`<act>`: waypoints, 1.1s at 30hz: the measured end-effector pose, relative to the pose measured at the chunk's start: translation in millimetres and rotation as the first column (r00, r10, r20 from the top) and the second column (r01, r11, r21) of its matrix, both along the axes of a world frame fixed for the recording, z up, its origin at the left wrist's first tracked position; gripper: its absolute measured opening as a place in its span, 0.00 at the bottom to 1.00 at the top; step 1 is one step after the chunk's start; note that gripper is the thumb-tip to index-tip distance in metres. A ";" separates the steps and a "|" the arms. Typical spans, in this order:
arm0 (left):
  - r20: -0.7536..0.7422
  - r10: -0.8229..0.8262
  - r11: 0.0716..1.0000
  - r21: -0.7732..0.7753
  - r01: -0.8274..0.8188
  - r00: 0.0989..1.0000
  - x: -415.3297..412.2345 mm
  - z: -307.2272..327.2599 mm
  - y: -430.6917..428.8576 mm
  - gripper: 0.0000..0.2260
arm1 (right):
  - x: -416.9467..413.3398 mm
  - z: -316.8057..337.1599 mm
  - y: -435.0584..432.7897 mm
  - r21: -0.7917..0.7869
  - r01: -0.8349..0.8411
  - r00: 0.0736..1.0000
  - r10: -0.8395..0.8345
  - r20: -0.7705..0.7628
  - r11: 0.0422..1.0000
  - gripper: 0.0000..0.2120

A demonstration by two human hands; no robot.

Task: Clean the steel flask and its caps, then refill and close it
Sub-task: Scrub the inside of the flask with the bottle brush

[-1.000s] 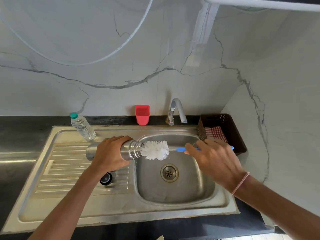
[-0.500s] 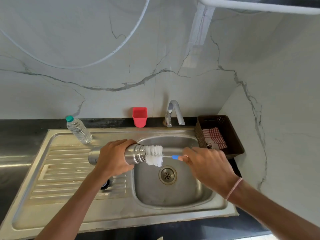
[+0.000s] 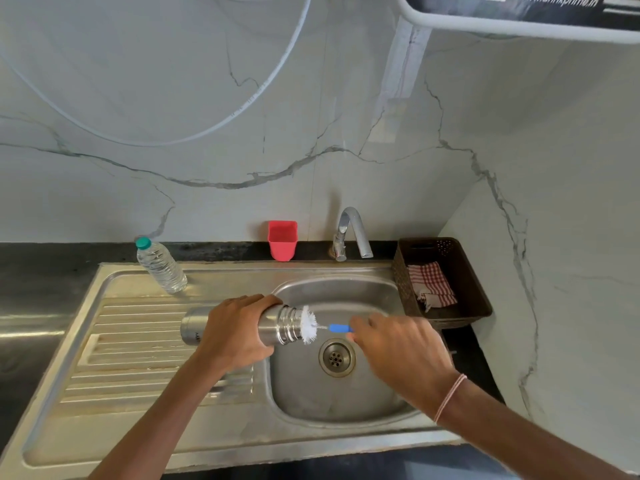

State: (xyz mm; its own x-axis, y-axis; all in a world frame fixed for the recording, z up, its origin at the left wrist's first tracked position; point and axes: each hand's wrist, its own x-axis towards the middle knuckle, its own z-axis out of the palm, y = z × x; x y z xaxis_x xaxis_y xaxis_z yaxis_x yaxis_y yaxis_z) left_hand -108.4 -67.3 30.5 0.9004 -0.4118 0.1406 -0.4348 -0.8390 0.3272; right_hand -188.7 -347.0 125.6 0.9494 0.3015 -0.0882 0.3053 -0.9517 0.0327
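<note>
The front rim of the steel sink [image 3: 242, 448] runs along the nearest edge, with both forearms reaching over it. Above the ribbed drainboard [image 3: 138, 358] the left hand [image 3: 239, 332] wraps its fingers and thumb round the middle of the steel flask [image 3: 280, 327], which lies level in the air, base to the left, open threaded mouth to the right over the basin's left edge. A bottle brush [image 3: 309, 329] is pushed into that mouth; only a ring of white bristles and a short blue piece of handle show. The right hand [image 3: 398, 348], over the basin, curls its fingers round the handle's far end, just right of the flask. The drain [image 3: 337, 357] sits below the gap between the hands. Farther back, a plastic water bottle [image 3: 161, 266] stands at the drainboard's rear corner, well apart from the flask. A red cup [image 3: 282, 240] and the tap [image 3: 349, 233] line the back ledge against the marble wall [image 3: 207, 98]. A brown basket [image 3: 481, 299] holding a checked cloth [image 3: 431, 282] borders the basin's right side
</note>
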 end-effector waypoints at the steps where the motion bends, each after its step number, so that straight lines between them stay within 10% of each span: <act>1: -0.004 0.001 1.000 -0.012 -0.001 1.000 0.7 0.8 1.8 0.30 | -3.8 -1.7 1.2 -0.088 -0.045 0.996 0.052 0.076 0.995 0.04; 3: 0.000 -0.007 1.000 -0.013 0.007 1.000 1.4 3.9 4.1 0.30 | -7.4 -10.1 4.9 -0.063 -0.078 0.995 0.082 0.062 0.995 0.08; 5: 0.013 -0.041 0.999 0.020 0.041 0.999 0.1 6.8 1.7 0.31 | -1.2 -4.7 13.2 0.290 0.120 0.978 -0.064 -0.197 0.949 0.05; 8: 0.019 -0.116 0.993 0.034 0.115 0.993 -3.5 6.1 -5.4 0.31 | 8.3 -5.5 16.0 0.493 0.677 0.640 -0.106 -0.761 0.546 0.14; 10: -0.004 -0.114 0.992 0.044 0.114 0.993 -5.1 5.1 -6.9 0.31 | 11.6 -7.0 13.7 0.557 0.549 0.758 -0.091 -0.646 0.622 0.13; 12: -0.022 -0.084 0.995 0.042 0.085 0.996 -5.7 4.6 -7.7 0.30 | 4.0 -14.7 12.3 0.330 0.149 0.958 -0.053 -0.282 0.932 0.06; 14: -0.041 -0.044 0.999 0.002 0.044 0.998 -7.1 5.3 -8.8 0.29 | 1.2 -11.3 17.5 0.092 0.021 0.988 -0.006 -0.154 0.996 0.06; 17: -0.011 -0.044 0.999 -0.012 0.044 0.999 -8.7 5.3 -9.0 0.29 | -4.6 -14.1 22.6 0.224 0.076 0.972 -0.023 -0.233 0.972 0.06; 20: 0.017 -0.067 0.998 -0.003 0.068 0.998 -7.8 6.1 -8.4 0.29 | 7.1 -13.8 8.3 0.561 0.474 0.768 -0.006 -0.641 0.678 0.13; 26: -0.042 0.013 1.000 -0.013 -0.013 0.999 -7.5 2.0 -8.1 0.30 | 0.7 -26.2 18.0 0.111 0.040 0.982 -0.018 -0.190 0.993 0.05; 29: -0.023 -0.038 0.999 0.026 0.038 0.999 -10.7 -0.4 -5.6 0.30 | 2.8 -21.1 23.8 0.483 0.292 0.880 -0.034 -0.475 0.826 0.13; 33: -0.054 -0.010 0.997 0.076 0.014 0.999 -15.7 -2.9 -5.8 0.30 | 7.3 -25.2 21.1 0.555 0.255 0.902 0.013 -0.432 0.792 0.13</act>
